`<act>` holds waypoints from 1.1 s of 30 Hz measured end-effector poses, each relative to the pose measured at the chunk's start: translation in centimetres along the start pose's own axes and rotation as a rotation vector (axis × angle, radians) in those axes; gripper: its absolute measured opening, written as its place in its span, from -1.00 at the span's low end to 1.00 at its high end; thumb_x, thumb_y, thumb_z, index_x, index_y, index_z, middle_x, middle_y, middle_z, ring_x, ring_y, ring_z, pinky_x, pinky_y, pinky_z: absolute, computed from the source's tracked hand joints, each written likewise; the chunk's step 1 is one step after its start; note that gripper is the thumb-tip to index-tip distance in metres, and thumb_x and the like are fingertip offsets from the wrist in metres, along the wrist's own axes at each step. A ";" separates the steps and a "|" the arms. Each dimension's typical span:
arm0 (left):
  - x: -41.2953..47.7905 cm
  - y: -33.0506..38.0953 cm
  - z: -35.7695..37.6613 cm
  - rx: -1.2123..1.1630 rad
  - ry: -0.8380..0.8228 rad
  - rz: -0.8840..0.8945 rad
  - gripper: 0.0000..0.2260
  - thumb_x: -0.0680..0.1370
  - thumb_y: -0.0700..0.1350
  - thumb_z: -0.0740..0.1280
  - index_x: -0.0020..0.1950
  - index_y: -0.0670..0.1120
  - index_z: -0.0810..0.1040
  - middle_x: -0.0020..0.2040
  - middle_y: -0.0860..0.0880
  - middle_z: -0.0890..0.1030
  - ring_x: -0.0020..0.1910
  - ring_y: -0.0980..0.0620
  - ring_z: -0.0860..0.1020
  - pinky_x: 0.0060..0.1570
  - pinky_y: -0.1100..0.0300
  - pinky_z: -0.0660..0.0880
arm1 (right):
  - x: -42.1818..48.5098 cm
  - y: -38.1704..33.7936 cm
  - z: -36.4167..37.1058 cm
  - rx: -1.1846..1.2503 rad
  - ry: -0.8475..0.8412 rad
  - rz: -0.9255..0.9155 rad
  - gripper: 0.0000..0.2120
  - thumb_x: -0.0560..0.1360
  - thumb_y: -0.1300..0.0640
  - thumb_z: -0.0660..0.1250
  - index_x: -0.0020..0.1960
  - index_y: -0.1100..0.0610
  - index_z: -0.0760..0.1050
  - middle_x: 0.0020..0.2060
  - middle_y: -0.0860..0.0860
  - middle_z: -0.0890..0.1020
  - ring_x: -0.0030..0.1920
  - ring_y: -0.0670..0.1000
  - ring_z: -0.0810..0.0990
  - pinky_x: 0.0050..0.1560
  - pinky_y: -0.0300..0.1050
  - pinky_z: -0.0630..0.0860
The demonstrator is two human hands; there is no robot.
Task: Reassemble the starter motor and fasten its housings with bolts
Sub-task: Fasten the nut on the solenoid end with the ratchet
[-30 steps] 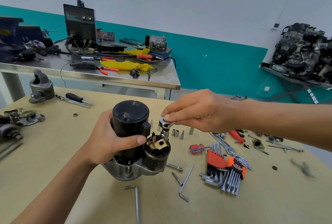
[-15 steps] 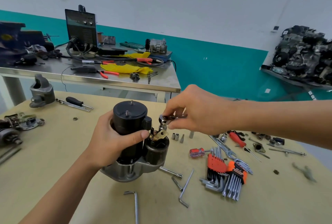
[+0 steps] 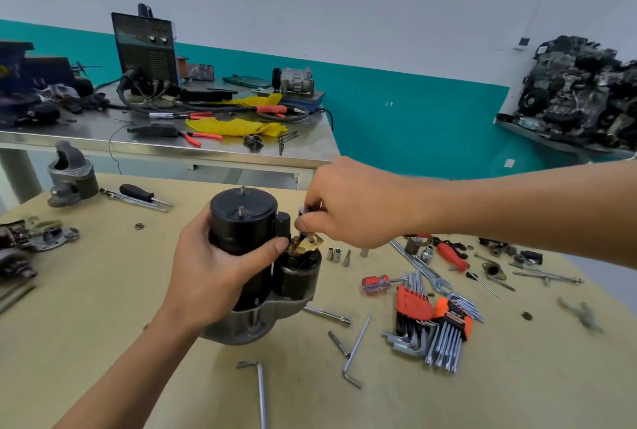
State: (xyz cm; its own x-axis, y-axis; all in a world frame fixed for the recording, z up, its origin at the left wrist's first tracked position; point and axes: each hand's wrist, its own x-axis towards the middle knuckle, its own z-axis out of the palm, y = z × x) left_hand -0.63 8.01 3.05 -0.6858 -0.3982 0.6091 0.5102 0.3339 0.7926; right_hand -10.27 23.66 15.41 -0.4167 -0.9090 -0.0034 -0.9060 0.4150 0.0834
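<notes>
Head view: a starter motor [image 3: 241, 222] — black cylindrical body on a grey cast-metal base — is stood upright near the middle of a tan worktop [image 3: 103, 325]. It is gripped by the left hand [image 3: 213, 273], whose fingers are wrapped round the black body, with the thumb laid across the front.

The right hand [image 3: 351, 208] is held over the smaller black solenoid cylinder [image 3: 300, 277] at the motor's right side. Its fingers [image 3: 312, 222] are curled tightly round a small chrome socket tool [image 3: 305, 211], most of which is hidden by the hand. The tool is set just above a brass terminal tab [image 3: 312, 243]; whether they are touching cannot be told.

To the right of the motor, two sets of hex keys in orange holders [image 3: 413, 308] are lain on the worktop, beside a red-handled screwdriver [image 3: 375, 284] and loose L-shaped keys [image 3: 355, 349]. A grey cast housing [image 3: 70, 177] is stood at the far left.

Behind, a steel bench [image 3: 172, 148] is seen — loaded with a black welding machine [image 3: 146, 49] and a yellow cloth [image 3: 234, 125].
</notes>
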 end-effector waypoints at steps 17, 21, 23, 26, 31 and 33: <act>1.2 -1.1 -1.8 -0.097 -0.210 -0.063 -0.51 0.24 0.00 0.57 0.11 -0.12 0.60 -0.07 -0.08 0.70 -0.07 -0.08 0.66 -0.06 0.13 0.61 | -0.1 3.2 0.4 -0.308 0.042 -0.624 -0.61 0.68 0.03 0.15 0.38 0.27 0.40 0.11 0.20 0.57 0.11 0.20 0.51 0.13 0.11 0.46; 0.8 -1.0 -1.9 -0.110 -0.171 -0.065 -0.48 0.25 -0.01 0.57 0.14 -0.16 0.59 -0.05 -0.08 0.70 -0.06 -0.07 0.66 -0.05 0.13 0.61 | 0.2 2.6 0.4 -0.292 0.029 -0.582 -0.59 0.67 -0.02 0.16 0.39 0.24 0.41 0.04 0.18 0.59 0.03 0.17 0.52 0.06 0.08 0.43; 0.6 -0.8 -1.9 -0.109 -0.159 -0.061 -0.49 0.25 -0.01 0.57 0.14 -0.15 0.59 -0.06 -0.05 0.70 -0.07 -0.04 0.66 -0.06 0.16 0.60 | 0.3 2.4 0.0 -0.243 0.049 -0.578 -0.60 0.66 -0.01 0.20 0.35 0.25 0.45 -0.04 0.18 0.62 -0.05 0.17 0.54 -0.04 0.00 0.41; 0.5 -0.4 -1.7 -0.100 -0.161 -0.049 -0.52 0.26 0.00 0.56 0.13 -0.10 0.59 -0.06 -0.03 0.70 -0.06 -0.02 0.66 -0.07 0.17 0.60 | 0.1 2.3 0.1 -0.207 0.106 -0.591 -0.63 0.63 0.00 0.26 0.28 0.27 0.52 -0.16 0.17 0.64 -0.17 0.16 0.55 -0.18 -0.13 0.26; 0.8 -0.4 -1.4 -0.089 -0.176 -0.052 -0.51 0.24 0.03 0.56 0.14 0.01 0.60 -0.01 -0.02 0.70 -0.01 -0.03 0.66 -0.03 0.16 0.61 | 0.3 3.0 0.3 -0.202 0.091 -0.555 -0.62 0.63 -0.03 0.26 0.30 0.22 0.52 -0.14 0.12 0.64 -0.15 0.11 0.55 -0.15 -0.15 0.27; 1.2 -0.4 -1.5 -0.086 -0.187 -0.055 -0.50 0.22 0.04 0.56 0.13 0.00 0.59 -0.04 0.01 0.71 -0.03 0.00 0.66 -0.06 0.22 0.60 | 0.3 3.3 0.3 -0.184 0.054 -0.507 -0.61 0.63 -0.04 0.24 0.33 0.20 0.49 -0.07 0.10 0.63 -0.06 0.09 0.54 -0.08 -0.18 0.30</act>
State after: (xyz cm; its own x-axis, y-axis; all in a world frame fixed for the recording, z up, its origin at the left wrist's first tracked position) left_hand -0.88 6.13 3.49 -0.7940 -0.2460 0.5559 0.5064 0.2383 0.8287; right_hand -13.42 24.75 15.34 0.0786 -0.9962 -0.0376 -0.9624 -0.0857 0.2576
